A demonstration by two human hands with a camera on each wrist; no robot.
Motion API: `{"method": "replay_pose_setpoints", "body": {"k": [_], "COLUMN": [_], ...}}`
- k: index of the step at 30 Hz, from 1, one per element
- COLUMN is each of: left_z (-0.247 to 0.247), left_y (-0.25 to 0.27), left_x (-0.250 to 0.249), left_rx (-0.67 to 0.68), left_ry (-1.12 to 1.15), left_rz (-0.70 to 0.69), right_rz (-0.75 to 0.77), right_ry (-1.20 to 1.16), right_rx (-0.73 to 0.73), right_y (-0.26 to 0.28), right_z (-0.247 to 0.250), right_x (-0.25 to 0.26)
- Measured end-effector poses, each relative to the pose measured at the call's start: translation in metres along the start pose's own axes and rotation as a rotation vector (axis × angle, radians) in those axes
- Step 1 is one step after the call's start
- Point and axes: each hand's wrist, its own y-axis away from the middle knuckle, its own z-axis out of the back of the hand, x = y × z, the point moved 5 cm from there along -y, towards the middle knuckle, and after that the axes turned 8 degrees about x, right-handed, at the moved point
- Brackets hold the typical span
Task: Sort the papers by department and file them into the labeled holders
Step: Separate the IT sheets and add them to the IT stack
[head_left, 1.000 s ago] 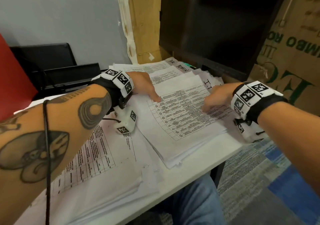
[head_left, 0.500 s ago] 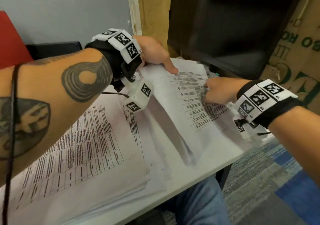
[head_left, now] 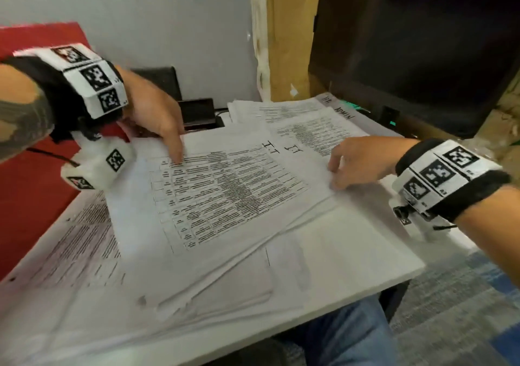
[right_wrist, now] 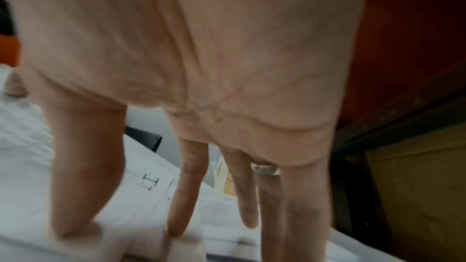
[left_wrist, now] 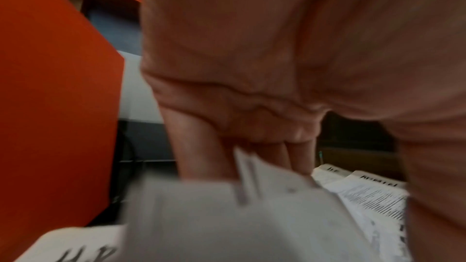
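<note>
Head view, left hand (head_left: 157, 112) pinching sheet (head_left: 225, 194) edge, right hand (head_left: 363, 163) pressing.

White table (head_left: 351, 258) as landmark. Left of it, a red panel (head_left: 31, 197). Behind it, a grey partition (head_left: 140, 33), cardboard (head_left: 289, 42) and a dark cabinet (head_left: 416, 42). Below its right edge, blue-grey carpet (head_left: 464, 303). Under its near edge, jeans (head_left: 346, 334).

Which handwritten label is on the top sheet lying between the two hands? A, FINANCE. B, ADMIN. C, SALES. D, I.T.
D: the top sheet, with the left hand touching its table and the right hand at its right edge, carries a handwritten I.T above the table.
</note>
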Motion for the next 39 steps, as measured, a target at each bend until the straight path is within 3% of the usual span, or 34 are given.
{"method": "replay_pose_setpoints", "body": {"k": [6,11,13,15,18,20,21,23,25,26,28,31,32,36,39], "left_z": [-0.009,-0.007,0.002,0.017,0.038,0.045,0.044,0.039,0.032,0.03,0.03,0.032,0.03,0.027,0.026], "left_y": [-0.024,-0.011,0.014,0.043,0.078,0.086,0.086,0.079,0.073,0.072,0.079,0.093,0.096,0.088,0.077], "left_x": [-0.004,-0.031,-0.036,-0.034,-0.022,-0.015,-0.014,-0.018,-0.021,-0.02,-0.013,-0.002,0.002,0.022,0.03], "left_rx": [-0.203,-0.19,-0.252,-0.439,-0.718,-0.816,-0.819,-0.781,-0.759,-0.79,-0.955,-1.219,-1.25,-1.18,-1.134], "left_ry": [0.046,0.11,0.141,0.174,0.395,0.544,0.587,0.634,0.668,0.688,0.703,0.692,0.699,0.847,0.935], "left_rz": [-0.063,-0.347,-0.461,-0.552,-0.757,-0.893,-0.945,-0.981,-1.001,-0.998,-0.959,-0.883,-0.886,-1.056,-1.095], "right_rz": [0.015,0.01,0.009,0.068,0.303,0.522,0.63,0.79,0.784,0.757,0.751,0.779,0.791,0.838,0.855], "right_ry": [0.025,-0.075,-0.201,-0.503,-1.238,-1.564,-1.613,-1.612,-1.562,-1.524,-1.466,-1.375,-1.348,-1.316,-1.32], "right_rx": [0.007,0.018,-0.079,-0.295,-0.568,-0.476,-0.417,-0.471,-0.723,-0.837,-0.932,-0.959,-0.942,-0.8,-0.766], "right_y": [-0.013,-0.011,-0.003,0.01,0.027,0.028,0.028,0.027,0.025,0.025,0.02,0.008,0.003,-0.013,-0.019], "right_z": [-0.001,0.006,0.022,0.045,0.064,0.067,0.069,0.081,0.097,0.104,0.115,0.126,0.128,0.117,0.112], "right_x": [0.008,-0.005,-0.02,-0.037,-0.051,-0.028,-0.007,0.03,0.053,0.061,0.076,0.089,0.091,0.096,0.1]}}
